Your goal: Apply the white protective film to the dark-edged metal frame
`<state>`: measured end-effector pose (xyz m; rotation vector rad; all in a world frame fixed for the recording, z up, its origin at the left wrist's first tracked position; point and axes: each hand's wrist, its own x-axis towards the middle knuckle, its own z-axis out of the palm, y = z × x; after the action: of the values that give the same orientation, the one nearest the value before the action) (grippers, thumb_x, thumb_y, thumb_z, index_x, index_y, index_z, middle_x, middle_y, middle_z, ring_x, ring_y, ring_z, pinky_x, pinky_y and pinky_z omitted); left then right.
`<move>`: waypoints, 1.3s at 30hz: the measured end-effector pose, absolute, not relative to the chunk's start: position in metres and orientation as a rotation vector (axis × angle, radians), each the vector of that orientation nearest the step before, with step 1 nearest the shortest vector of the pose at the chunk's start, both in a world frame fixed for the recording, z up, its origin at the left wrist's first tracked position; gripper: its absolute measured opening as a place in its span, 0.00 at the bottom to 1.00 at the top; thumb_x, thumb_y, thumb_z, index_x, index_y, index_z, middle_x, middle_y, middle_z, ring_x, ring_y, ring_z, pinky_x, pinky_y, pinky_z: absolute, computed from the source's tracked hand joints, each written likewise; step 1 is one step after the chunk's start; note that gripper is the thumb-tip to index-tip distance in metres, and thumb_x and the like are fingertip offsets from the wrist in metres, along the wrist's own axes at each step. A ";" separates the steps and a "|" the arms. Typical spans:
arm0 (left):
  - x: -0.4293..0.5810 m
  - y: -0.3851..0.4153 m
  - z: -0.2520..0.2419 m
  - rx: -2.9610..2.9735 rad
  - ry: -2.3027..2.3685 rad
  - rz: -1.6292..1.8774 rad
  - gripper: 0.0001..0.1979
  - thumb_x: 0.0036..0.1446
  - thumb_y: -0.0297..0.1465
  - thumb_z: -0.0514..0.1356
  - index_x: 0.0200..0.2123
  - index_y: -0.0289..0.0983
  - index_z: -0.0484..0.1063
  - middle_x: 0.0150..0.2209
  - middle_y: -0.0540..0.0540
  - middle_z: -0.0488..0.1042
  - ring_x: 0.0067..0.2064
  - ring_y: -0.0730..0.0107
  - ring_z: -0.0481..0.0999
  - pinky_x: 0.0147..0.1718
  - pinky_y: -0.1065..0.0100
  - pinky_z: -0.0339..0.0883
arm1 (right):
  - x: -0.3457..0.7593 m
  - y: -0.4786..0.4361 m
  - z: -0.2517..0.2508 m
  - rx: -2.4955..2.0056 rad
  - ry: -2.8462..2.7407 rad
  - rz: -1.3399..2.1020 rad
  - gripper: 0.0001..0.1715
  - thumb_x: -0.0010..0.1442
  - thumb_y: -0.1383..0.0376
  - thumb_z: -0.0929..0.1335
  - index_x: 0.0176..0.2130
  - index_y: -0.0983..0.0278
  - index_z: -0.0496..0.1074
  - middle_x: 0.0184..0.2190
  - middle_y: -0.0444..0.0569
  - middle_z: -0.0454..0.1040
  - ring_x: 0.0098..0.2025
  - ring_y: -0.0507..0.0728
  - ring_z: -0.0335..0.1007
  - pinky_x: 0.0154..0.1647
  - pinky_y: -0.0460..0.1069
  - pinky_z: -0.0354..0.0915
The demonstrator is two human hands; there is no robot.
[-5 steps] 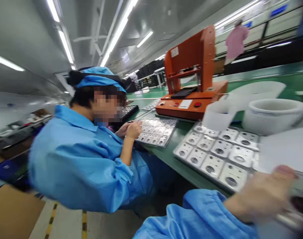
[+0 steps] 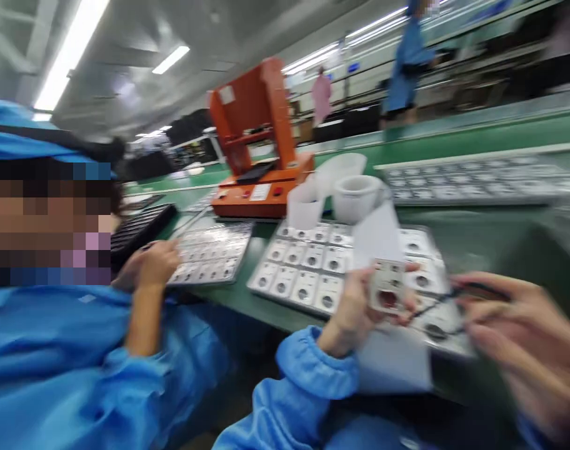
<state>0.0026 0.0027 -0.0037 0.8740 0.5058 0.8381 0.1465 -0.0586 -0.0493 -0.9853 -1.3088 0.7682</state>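
My left hand (image 2: 353,309) grips a small white rectangular panel (image 2: 387,281), held up with its large round hole low down; the hole looks dark reddish. To the right, my right hand (image 2: 524,331) is closed around slim dark tweezers (image 2: 484,287), whose thin tips point left toward the panel. Motion blurs the tips, so I cannot tell whether they touch it. Beneath both hands lies a clear tray (image 2: 254,284) of similar panels in rows. A strip of white film (image 2: 376,234) runs over the tray from a roll (image 2: 357,187) and hangs below my left hand.
An orange press-like machine (image 2: 254,194) stands behind the tray. On the left a co-worker in blue (image 2: 92,369) handles parts by another tray (image 2: 214,250), with a black tray (image 2: 144,234) nearby. More panels lie in a long tray (image 2: 472,181) at the back right.
My view has swung right, so the machine and co-worker sit further left. My left hand and its panel now show clearly, and my right hand with the tweezers has come into view.
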 end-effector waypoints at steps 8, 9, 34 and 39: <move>0.000 0.005 -0.009 0.700 0.402 0.637 0.12 0.54 0.34 0.58 0.35 0.31 0.77 0.26 0.46 0.74 0.22 0.74 0.70 0.20 0.74 0.65 | 0.133 -0.056 -0.022 -0.874 -1.160 0.823 0.13 0.59 0.57 0.70 0.28 0.63 0.73 0.50 0.55 0.61 0.55 0.66 0.60 0.34 0.53 0.74; -0.001 0.004 -0.008 0.689 0.423 0.655 0.12 0.55 0.33 0.58 0.40 0.33 0.76 0.28 0.46 0.75 0.24 0.73 0.71 0.22 0.73 0.67 | 0.132 -0.055 -0.022 -0.880 -1.148 0.823 0.13 0.59 0.58 0.70 0.28 0.63 0.72 0.49 0.55 0.61 0.56 0.66 0.59 0.35 0.53 0.74; -0.003 0.007 -0.015 0.576 0.485 0.695 0.18 0.60 0.31 0.52 0.51 0.43 0.74 0.39 0.44 0.77 0.47 0.58 0.77 0.42 0.58 0.74 | 0.130 -0.056 -0.022 -1.139 -1.372 0.586 0.04 0.56 0.70 0.70 0.29 0.63 0.71 0.49 0.50 0.63 0.54 0.61 0.62 0.52 0.54 0.63; -0.005 0.006 -0.015 0.551 0.466 0.686 0.16 0.59 0.31 0.53 0.46 0.41 0.77 0.36 0.46 0.77 0.43 0.63 0.78 0.41 0.60 0.75 | 0.129 -0.059 -0.022 -1.163 -1.341 0.599 0.05 0.57 0.70 0.69 0.29 0.63 0.71 0.49 0.51 0.62 0.52 0.60 0.64 0.47 0.53 0.67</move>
<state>-0.0055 0.0059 -0.0155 0.5508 0.4657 0.6864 0.1289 -0.0588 -0.0224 -1.1632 -1.3413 0.5985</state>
